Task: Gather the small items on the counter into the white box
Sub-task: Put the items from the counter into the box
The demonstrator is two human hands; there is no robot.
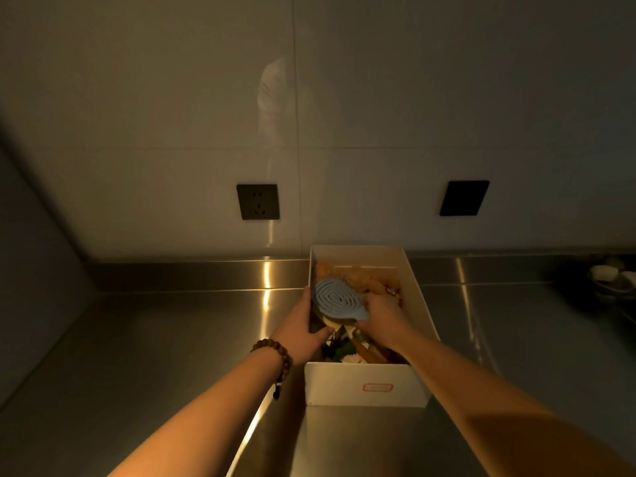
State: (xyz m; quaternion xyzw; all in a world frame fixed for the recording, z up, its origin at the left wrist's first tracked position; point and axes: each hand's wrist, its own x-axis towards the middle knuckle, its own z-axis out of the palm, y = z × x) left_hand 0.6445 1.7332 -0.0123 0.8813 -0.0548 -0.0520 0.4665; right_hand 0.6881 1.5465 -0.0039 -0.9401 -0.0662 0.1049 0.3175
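both hands over the white box (366, 387) on the tabletop (172, 339). left hand (303, 325) cups its left wall; right hand (378, 320) pinches the blue ridged mat (335, 299), lying tilted atop the clutter. risk: mat perches high, could slide out once released.

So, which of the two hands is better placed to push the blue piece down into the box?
Probably the right hand: it is over the white box, touching the blue ridged piece. The left hand grips the box wall.
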